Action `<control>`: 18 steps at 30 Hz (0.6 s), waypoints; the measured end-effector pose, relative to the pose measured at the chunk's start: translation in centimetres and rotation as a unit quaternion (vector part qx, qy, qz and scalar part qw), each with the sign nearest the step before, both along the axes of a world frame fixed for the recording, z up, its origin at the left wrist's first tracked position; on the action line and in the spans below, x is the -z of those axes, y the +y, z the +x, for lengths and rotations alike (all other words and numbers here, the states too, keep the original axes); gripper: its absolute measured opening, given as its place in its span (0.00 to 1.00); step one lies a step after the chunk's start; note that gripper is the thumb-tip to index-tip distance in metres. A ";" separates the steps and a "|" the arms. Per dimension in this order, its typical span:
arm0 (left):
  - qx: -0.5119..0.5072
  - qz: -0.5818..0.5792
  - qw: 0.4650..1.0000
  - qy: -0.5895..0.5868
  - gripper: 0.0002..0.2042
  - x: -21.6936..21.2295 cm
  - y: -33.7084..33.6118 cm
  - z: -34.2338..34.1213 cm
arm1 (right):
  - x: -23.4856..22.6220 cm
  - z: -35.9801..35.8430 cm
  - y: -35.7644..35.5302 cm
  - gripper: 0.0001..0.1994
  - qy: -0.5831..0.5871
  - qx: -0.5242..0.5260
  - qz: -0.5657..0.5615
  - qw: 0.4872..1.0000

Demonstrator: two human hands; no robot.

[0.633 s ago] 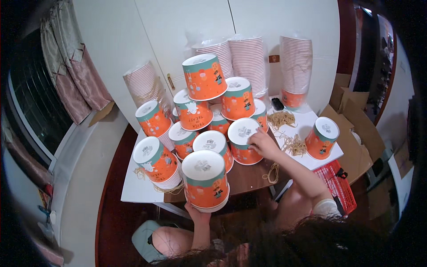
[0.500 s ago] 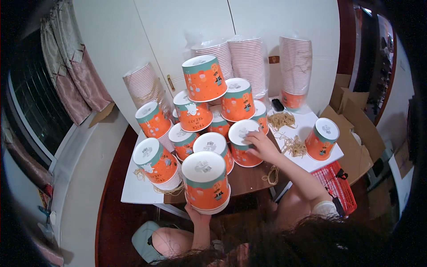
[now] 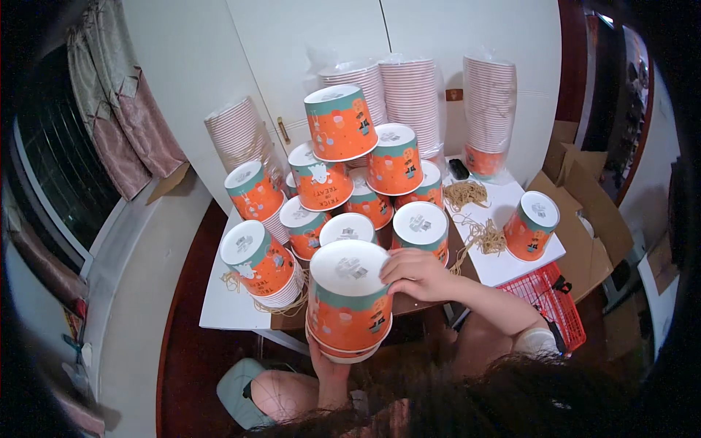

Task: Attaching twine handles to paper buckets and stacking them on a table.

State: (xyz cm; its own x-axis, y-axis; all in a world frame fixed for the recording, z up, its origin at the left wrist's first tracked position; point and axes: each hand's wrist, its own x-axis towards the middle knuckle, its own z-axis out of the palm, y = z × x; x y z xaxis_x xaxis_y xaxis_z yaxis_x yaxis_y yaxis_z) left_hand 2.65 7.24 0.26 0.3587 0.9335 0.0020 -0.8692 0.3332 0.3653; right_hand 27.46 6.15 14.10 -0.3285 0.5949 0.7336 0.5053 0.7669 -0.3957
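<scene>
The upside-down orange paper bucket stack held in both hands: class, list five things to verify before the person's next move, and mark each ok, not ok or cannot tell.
1. Left hand supports the held bucket stack from below: ok.
2. Right hand rests on the stack's upper edge: ok.
3. Held stack hangs at the table's near edge, in front of the nearest upturned buckets: ok.
4. Piled buckets on the table sit straight: not ok, several tilt.
5. Rubber bands within reach: cannot tell.
</scene>
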 end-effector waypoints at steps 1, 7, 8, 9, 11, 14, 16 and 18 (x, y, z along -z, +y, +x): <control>-0.003 -0.001 1.000 -0.001 0.26 0.2 0.1 -0.3 | -0.9 0.2 -0.3 0.07 0.022 -0.016 -0.012 1.000; -0.033 0.060 0.980 0.186 0.26 -0.3 -1.2 -2.7 | -5.9 5.6 -0.5 0.06 0.081 0.139 0.009 0.987; -0.031 0.062 0.980 0.184 0.26 2.3 0.1 -2.7 | -7.0 5.8 -0.5 0.06 0.066 0.175 0.018 0.982; 0.077 0.284 0.954 -0.054 0.26 7.1 2.4 -3.1 | -7.8 5.4 0.2 0.07 0.045 0.193 0.035 0.980; 0.189 0.468 0.815 -0.286 0.26 7.8 2.3 -3.1 | -6.8 6.1 2.7 0.09 -0.039 0.230 0.056 0.971; 0.026 -0.067 0.991 0.116 0.27 1.4 -3.1 -3.9 | -5.6 5.8 5.3 0.07 -0.135 0.233 0.070 0.961; 0.026 0.000 0.988 0.151 0.28 2.4 -2.7 -3.7 | -4.0 6.3 7.1 0.07 -0.143 0.246 0.058 0.957; 0.085 0.285 0.954 -0.043 0.28 7.3 1.5 -3.0 | -3.8 5.5 7.8 0.14 -0.146 0.232 0.101 0.956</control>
State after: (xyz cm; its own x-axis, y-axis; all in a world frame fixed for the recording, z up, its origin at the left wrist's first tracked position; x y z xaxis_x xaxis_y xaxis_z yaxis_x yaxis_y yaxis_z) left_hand -0.37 8.77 -7.09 0.4812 0.7000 0.5277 -0.8547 0.2409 0.4598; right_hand 32.98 13.91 17.90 -0.2725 0.5818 0.7663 0.8760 0.4795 -0.0525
